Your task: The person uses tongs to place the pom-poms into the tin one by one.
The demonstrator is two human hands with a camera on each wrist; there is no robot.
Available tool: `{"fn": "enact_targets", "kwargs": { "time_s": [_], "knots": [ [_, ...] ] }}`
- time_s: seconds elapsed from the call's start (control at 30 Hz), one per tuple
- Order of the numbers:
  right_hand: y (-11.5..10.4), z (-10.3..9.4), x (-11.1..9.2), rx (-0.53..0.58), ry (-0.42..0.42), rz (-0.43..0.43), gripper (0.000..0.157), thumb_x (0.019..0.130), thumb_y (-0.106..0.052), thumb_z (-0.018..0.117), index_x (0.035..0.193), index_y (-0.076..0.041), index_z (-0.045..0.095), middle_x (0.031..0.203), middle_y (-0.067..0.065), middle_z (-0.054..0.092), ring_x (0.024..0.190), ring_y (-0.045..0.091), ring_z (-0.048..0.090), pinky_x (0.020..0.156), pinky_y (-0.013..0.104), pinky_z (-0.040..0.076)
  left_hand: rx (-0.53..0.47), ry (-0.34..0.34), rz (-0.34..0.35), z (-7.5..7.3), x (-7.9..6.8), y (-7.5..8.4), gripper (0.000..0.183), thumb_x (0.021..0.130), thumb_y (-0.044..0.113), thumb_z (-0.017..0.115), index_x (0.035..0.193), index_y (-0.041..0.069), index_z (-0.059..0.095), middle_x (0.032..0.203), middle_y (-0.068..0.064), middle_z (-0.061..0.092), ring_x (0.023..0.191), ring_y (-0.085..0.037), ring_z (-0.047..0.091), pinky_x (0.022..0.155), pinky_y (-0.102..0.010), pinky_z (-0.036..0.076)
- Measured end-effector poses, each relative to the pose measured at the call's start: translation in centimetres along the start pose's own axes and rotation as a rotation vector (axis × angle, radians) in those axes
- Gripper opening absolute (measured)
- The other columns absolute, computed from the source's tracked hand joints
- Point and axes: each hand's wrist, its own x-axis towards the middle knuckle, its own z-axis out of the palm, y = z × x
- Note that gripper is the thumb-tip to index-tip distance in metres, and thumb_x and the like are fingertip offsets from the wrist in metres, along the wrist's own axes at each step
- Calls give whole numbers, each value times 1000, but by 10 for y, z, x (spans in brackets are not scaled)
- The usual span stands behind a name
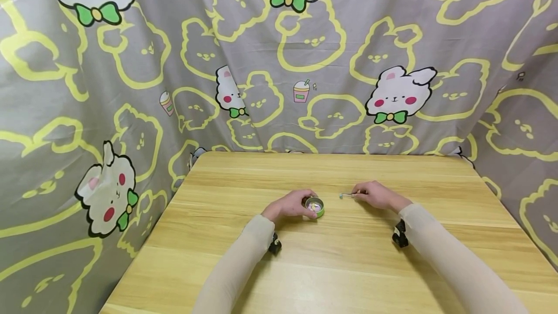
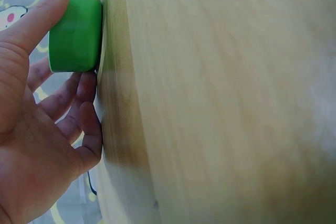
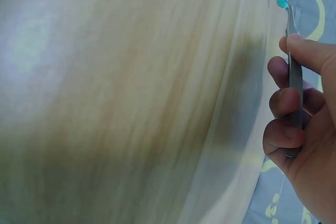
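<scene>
My left hand (image 1: 295,204) grips a small round green tin (image 2: 77,35), thumb on its near side and fingers round the far side. The tin stands upright on the wooden table, and small pink, white and yellow pieces (image 1: 313,206) show inside it in the head view. To its right, my right hand (image 1: 378,195) holds metal tweezers (image 3: 295,85) between thumb and curled fingers. Their tips pinch a tiny shiny teal piece (image 3: 282,2), a short way from the tin and low over the table.
The wooden table (image 1: 331,265) reaches back to a grey curtain (image 1: 270,52) with yellow outlines and white cartoon animals, which hangs behind it and along both sides. Black wrist cameras (image 1: 400,234) sit under both forearms, near the tabletop.
</scene>
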Motion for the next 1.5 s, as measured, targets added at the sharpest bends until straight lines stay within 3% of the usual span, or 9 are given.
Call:
{"fn": "enact_targets", "kwargs": {
  "time_s": [0.4,1.03,1.27,1.5],
  "knots": [
    [-6,4,-10,-23,41,-93,11,93,-11,59,99,-12,69,89,-4,65,75,7,54,69,32,45,5,-3,6,0,0,-2,49,78,29,79,120,16,56,101,7,60,95,-10,55,83,-25,43],
    [-20,3,-15,12,31,-102,13,95,-15,58,102,-13,68,87,-4,64,71,6,51,64,28,43,15,-8,6,-1,1,-1,50,79,31,78,121,16,56,103,9,59,95,-7,55,84,-24,42],
    [-31,0,-15,12,31,-139,13,96,-15,56,102,-12,68,91,-1,66,74,7,53,66,28,45,17,-6,11,-1,1,-2,49,79,30,78,121,16,56,103,8,60,95,-8,55,84,-25,43],
    [-40,-3,-12,-16,23,-146,15,96,-17,56,104,-15,68,98,-5,66,78,7,54,69,30,44,5,-7,3,-1,0,-1,49,79,29,79,120,16,55,103,6,60,95,-9,55,83,-25,43]
  ]
}}
